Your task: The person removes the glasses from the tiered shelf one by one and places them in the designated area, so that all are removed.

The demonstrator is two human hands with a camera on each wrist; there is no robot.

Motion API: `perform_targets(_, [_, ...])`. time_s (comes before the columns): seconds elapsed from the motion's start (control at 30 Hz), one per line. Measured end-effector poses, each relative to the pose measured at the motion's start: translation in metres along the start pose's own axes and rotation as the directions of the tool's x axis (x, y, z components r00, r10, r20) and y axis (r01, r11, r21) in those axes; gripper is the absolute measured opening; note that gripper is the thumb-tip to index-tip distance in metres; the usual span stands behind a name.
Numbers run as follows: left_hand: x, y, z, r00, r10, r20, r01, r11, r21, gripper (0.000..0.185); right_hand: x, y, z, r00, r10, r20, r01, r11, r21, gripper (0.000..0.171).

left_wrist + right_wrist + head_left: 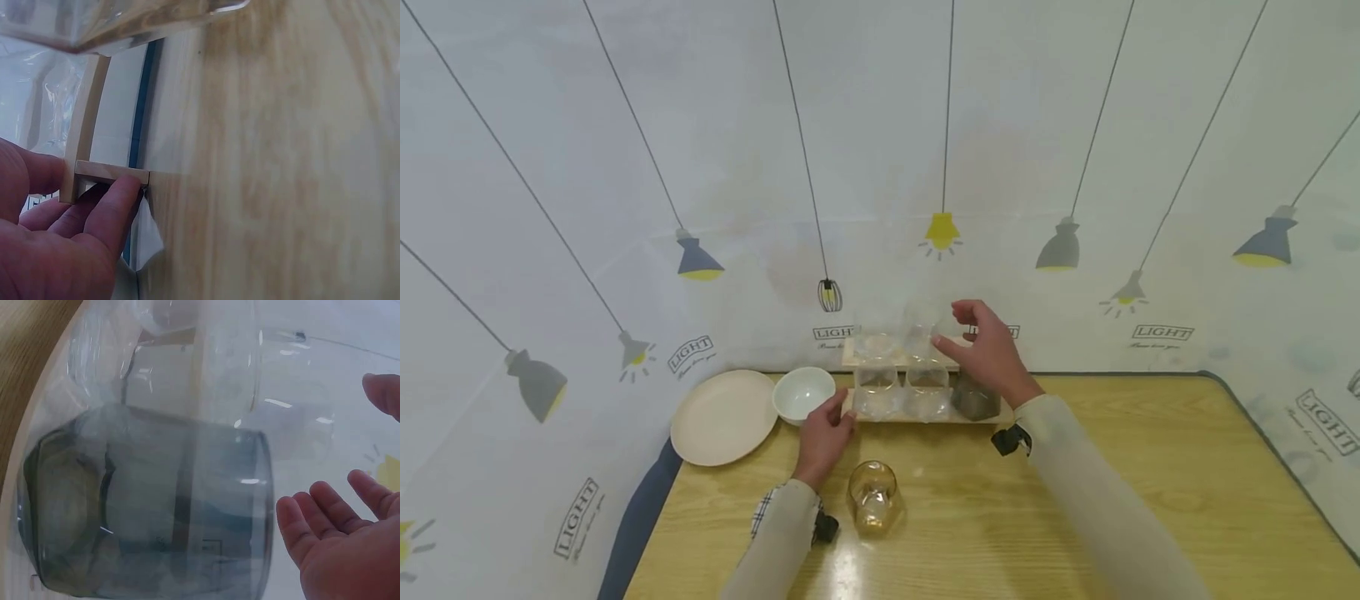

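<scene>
At the far middle of the wooden table stands a two-tier pale wooden rack holding clear glasses. The left hand pinches its left near corner. The right hand hovers with relaxed fingers above the smoky grey glass at the rack's right end, grasping nothing.

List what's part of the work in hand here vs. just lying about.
In hand:
- rack, wooden, two tiers
- left hand, gripping the rack's left end
- right hand, open by the top tier
- clear glasses on the rack
- grey glass, lower tier

Lying about:
- amber glass on the table
- bowl
- plate
</scene>
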State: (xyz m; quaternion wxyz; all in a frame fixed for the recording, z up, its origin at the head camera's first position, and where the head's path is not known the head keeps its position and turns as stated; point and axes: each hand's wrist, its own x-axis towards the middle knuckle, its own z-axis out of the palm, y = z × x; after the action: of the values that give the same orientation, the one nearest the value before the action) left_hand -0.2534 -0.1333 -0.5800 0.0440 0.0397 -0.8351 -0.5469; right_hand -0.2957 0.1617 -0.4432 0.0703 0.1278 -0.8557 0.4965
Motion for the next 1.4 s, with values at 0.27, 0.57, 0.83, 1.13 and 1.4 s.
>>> perform_targets(0.27, [0.000,0.000,0.000,1.000,-0.004,0.007,0.004,1.000,-0.014,0.050,0.021,0.011,0.005,0.999,0.008,0.054,-0.008,1.000,-0.007,0.084])
perform_targets(0.57, [0.000,0.000,0.001,1.000,0.004,-0.014,-0.004,1.000,-0.010,0.049,0.031,0.018,0.013,0.989,0.073,0.129,-0.065,0.996,-0.068,0.091])
perform_targets(0.83, [-0.001,0.001,0.002,1.000,0.017,-0.019,-0.016,1.000,0.024,0.050,0.033,0.017,0.017,0.981,0.120,0.150,-0.105,0.989,-0.108,0.094])
perform_targets(1.13, [-0.003,0.001,0.004,0.999,0.024,-0.030,-0.025,1.000,-0.018,0.045,0.035,0.018,0.016,0.979,0.122,0.164,-0.099,0.985,-0.145,0.093])
perform_targets(1.4, [-0.002,0.001,0.004,1.000,-0.005,-0.025,0.003,0.999,-0.049,0.045,0.034,0.014,0.012,0.989,0.084,0.125,-0.070,0.991,-0.112,0.090])
